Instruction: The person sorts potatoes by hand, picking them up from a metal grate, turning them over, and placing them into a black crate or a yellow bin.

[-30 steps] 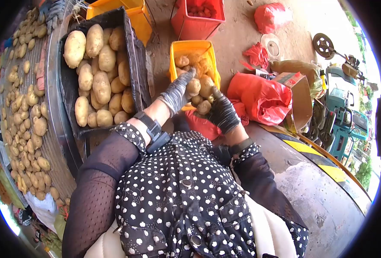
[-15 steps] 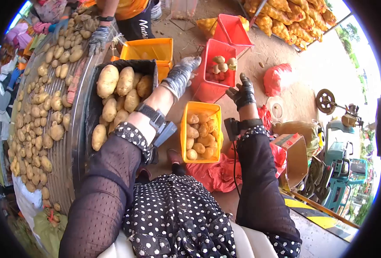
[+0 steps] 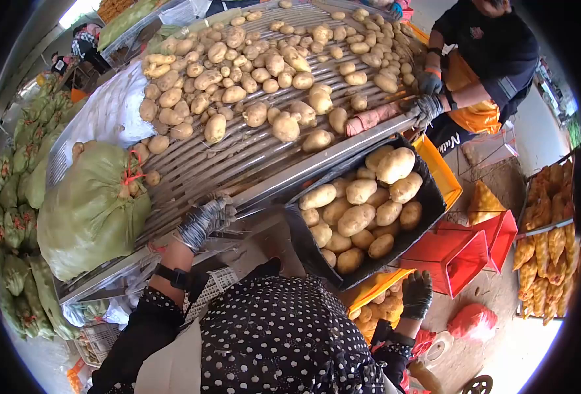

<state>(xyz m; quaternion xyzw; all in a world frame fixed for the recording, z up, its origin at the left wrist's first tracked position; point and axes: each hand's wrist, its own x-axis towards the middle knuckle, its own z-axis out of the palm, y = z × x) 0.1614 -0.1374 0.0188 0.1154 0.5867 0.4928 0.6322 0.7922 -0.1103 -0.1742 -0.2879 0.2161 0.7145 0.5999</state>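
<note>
The left hand (image 3: 205, 224) is sitting at the edge of the bench (image 3: 330, 159), perhaps for balance, though I cannot tell whether it is gripping; the right hand (image 3: 417, 295) is hanging open beside the yellow crate (image 3: 378, 289). Large potatoes (image 3: 356, 220) are filling the black crate (image 3: 433, 209), likely for easy reach, while smaller potatoes (image 3: 215, 129) are lying across the bench

the view has been swung toward the slatted table (image 3: 251, 154), and more of a co-worker (image 3: 487, 59) and of a green sack (image 3: 93, 203) has been brought into sight. the left hand (image 3: 205, 223), held out near the red bin (image 3: 435, 256) half a second ago, has been moved to the table's metal rail (image 3: 323, 161). the right hand (image 3: 416, 295) has been brought from near that bin to the yellow crate (image 3: 382, 285).
</note>
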